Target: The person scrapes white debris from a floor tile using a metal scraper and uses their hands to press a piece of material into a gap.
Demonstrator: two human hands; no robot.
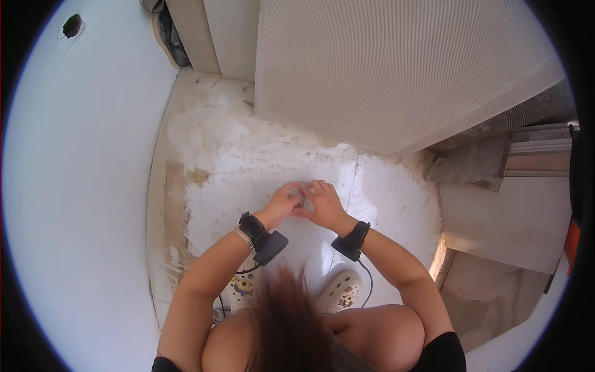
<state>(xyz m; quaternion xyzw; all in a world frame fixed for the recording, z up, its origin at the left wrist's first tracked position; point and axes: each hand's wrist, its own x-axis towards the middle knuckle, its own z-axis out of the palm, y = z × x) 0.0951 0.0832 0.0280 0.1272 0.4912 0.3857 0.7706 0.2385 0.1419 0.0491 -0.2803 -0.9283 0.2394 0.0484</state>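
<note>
Both my hands meet low over the whitish floor [248, 186], in front of my feet. The fingers of my left hand [282, 204] curl inward, with thumb and fingertips drawn together. Facing it, my right hand [323, 206] bends its fingers and thumb toward the same spot. Between the fingertips shows a small greyish thing [300, 202], mostly covered and too small to name. A black strapped device with a cable sits on each wrist, the left one [270, 247] and the right one [351, 242].
A large ridged panel [384, 74] leans ahead, its lower edge beyond my hands. At left rises a pale wall [93, 173] with a round hole [72, 26]. Stacked boards [539, 149] stand at right. My cream clogs [343, 290] are close below my hands; hair hangs in front.
</note>
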